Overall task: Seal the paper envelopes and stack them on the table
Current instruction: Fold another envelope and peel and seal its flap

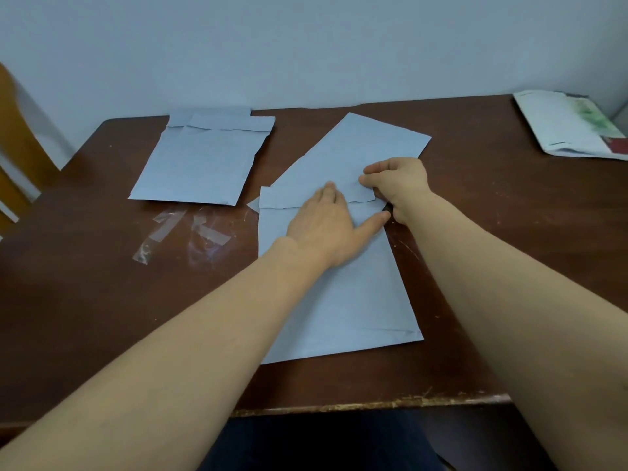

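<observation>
A pale blue paper envelope (343,300) lies in front of me on the brown table (492,232), its flap folded down at the far end. My left hand (326,226) rests flat on it, fingers spread over the flap. My right hand (397,185) pinches the flap's right end between thumb and fingers. Under it, slanting away to the far right, lies another pale envelope (367,144). At the far left sits a small stack of envelopes (200,161) with flaps folded down.
Several clear peel-off strips (183,229) lie on the table left of the near envelope. A printed packet (574,127) sits at the far right corner. A wooden chair back (17,137) stands at the left. The table's worn front edge (373,406) is close to me.
</observation>
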### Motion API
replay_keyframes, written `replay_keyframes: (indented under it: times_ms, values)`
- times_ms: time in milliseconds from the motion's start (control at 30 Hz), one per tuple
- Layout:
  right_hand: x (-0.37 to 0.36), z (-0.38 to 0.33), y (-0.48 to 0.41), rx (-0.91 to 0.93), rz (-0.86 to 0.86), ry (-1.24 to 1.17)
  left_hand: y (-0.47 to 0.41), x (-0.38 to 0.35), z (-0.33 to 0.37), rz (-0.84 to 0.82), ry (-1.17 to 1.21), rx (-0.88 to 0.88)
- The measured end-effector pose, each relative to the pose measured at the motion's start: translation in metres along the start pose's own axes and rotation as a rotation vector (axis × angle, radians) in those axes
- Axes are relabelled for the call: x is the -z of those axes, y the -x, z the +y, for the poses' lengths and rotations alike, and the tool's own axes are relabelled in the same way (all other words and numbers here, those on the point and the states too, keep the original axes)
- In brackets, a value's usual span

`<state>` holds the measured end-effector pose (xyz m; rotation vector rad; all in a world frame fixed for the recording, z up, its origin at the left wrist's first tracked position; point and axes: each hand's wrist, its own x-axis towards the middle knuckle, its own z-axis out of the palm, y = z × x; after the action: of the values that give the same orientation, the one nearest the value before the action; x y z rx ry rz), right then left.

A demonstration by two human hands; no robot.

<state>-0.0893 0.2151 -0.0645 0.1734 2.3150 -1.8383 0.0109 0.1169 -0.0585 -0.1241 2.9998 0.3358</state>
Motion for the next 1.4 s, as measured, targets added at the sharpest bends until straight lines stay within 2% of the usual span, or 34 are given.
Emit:
replay_keyframes:
  times_ms: [167, 500, 700, 800, 900, 967, 1033, 1067, 1133, 1200, 1267, 1400]
  values:
    - [-0.001, 0.001, -0.004, 0.011, -0.006, -0.025, -0.001, -0.012, 0.007, 0.013, -0.087, 0.025]
    - [-0.001, -0.003, -0.005, 0.004, -0.008, 0.014, -0.005, -0.004, 0.012, -0.098, -0.120, 0.014]
    - [0.000, 0.004, -0.006, 0.021, -0.007, -0.006, -0.004, -0.014, 0.016, 0.009, -0.060, -0.043]
    - [0.001, -0.002, -0.003, 0.019, -0.015, 0.018, -0.004, -0.010, 0.018, -0.016, -0.109, -0.054]
    - [0.007, -0.011, 0.005, -0.002, -0.017, -0.069, -0.005, -0.007, 0.020, -0.075, -0.117, -0.047]
    - [0.012, -0.012, 0.014, 0.106, 0.066, 0.042, -0.004, -0.004, 0.018, -0.108, -0.032, -0.052]
    - [0.012, -0.014, 0.031, 0.254, 0.097, 0.179, 0.000, 0.005, 0.011, -0.041, 0.150, -0.048]
    - [0.011, -0.017, 0.041, 0.294, 0.054, 0.207, 0.003, 0.009, 0.005, 0.027, 0.194, -0.037]
    - [0.002, -0.019, 0.060, 0.317, -0.113, 0.294, 0.007, 0.012, -0.012, 0.121, 0.102, 0.004]
    - [-0.011, -0.016, 0.076, 0.300, -0.306, 0.472, 0.012, 0.009, -0.030, 0.101, -0.020, 0.059]
    - [-0.022, -0.008, 0.082, 0.327, -0.426, 0.650, 0.017, 0.000, -0.039, 0.039, -0.045, 0.075]
    - [-0.021, 0.005, 0.077, 0.449, -0.405, 0.942, 0.021, -0.003, -0.048, 0.023, -0.018, 0.040]
